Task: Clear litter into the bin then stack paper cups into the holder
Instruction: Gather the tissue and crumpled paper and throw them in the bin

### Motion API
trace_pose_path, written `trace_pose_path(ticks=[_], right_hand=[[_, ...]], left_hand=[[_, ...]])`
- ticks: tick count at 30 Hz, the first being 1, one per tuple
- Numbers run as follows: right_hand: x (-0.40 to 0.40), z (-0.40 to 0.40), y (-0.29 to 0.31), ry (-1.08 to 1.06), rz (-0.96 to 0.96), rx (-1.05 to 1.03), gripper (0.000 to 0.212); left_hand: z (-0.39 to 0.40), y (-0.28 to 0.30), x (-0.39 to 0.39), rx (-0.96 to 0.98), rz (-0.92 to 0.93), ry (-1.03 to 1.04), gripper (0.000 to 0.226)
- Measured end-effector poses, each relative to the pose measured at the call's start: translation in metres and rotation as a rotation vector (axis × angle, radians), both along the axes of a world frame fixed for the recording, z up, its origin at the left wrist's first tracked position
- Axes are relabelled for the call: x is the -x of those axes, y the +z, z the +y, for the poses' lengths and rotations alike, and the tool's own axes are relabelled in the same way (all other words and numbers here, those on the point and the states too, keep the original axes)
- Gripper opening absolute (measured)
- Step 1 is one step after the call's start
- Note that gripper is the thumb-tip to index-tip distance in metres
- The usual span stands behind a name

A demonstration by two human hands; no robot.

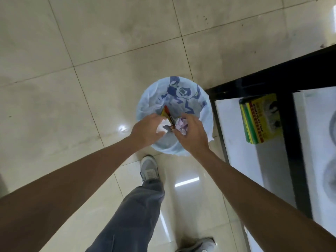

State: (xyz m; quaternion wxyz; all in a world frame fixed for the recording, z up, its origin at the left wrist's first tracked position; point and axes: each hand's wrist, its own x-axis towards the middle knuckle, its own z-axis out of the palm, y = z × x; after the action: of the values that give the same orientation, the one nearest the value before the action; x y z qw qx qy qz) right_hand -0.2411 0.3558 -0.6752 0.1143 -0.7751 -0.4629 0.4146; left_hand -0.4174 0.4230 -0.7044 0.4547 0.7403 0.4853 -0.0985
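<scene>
A round bin (206,124) lined with a pale blue printed bag stands on the tiled floor below me. Both my hands hover over its opening. My left hand (145,130) is closed around a crumpled white paper (162,127). My right hand (192,136) grips a crumpled lilac paper ball (182,126). Between the hands, a red and yellow wrapper (167,115) shows inside the bin; I cannot tell whether a hand touches it. No paper cups or holder are in view.
A black-framed shelf unit (283,110) stands right of the bin, with a yellow-green boxed pack (259,118) on its white surface. My legs and grey shoes (149,169) are just behind the bin. Glossy beige floor tiles (72,88) spread to the left and ahead.
</scene>
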Motion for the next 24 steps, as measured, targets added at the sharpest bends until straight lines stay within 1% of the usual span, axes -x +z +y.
trace_pose_path(ticks=[3,5,7,10,14,16,18,19,22,24], right_hand=[[-0.001,0.003,-0.029,-0.009,0.009,0.006,0.053],[0.0,0.003,-0.04,-0.018,0.005,-0.007,0.059],[0.002,0.002,-0.041,-0.021,0.0,-0.021,0.065],[0.0,-0.001,-0.032,-0.02,-0.002,-0.059,0.061],[-0.003,-0.013,0.003,-0.008,-0.048,-0.081,0.056],[-0.004,-0.021,0.026,-0.007,-0.097,-0.127,0.052],[-0.005,-0.03,0.05,-0.024,-0.136,-0.157,0.051],[-0.005,-0.035,0.062,-0.033,-0.156,-0.147,0.053],[-0.006,-0.051,0.098,-0.036,-0.217,-0.03,0.061],[-0.008,-0.063,0.123,-0.032,-0.242,-0.018,0.062]], left_hand=[[0.003,-0.023,-0.005,-0.022,-0.01,-0.01,0.056],[0.004,-0.029,-0.006,-0.018,-0.021,-0.029,0.062],[0.005,-0.028,-0.005,-0.017,-0.025,-0.05,0.067],[0.004,-0.017,0.0,-0.029,-0.027,-0.067,0.069],[-0.001,0.015,0.006,-0.098,-0.014,-0.144,0.068],[-0.004,0.035,0.007,-0.135,0.025,-0.2,0.067],[-0.007,0.058,0.006,-0.161,0.019,-0.233,0.064],[-0.009,0.072,0.005,-0.175,0.004,-0.249,0.064],[-0.016,0.116,-0.001,-0.223,-0.021,-0.298,0.063],[-0.021,0.148,-0.006,-0.249,-0.041,-0.326,0.062]])
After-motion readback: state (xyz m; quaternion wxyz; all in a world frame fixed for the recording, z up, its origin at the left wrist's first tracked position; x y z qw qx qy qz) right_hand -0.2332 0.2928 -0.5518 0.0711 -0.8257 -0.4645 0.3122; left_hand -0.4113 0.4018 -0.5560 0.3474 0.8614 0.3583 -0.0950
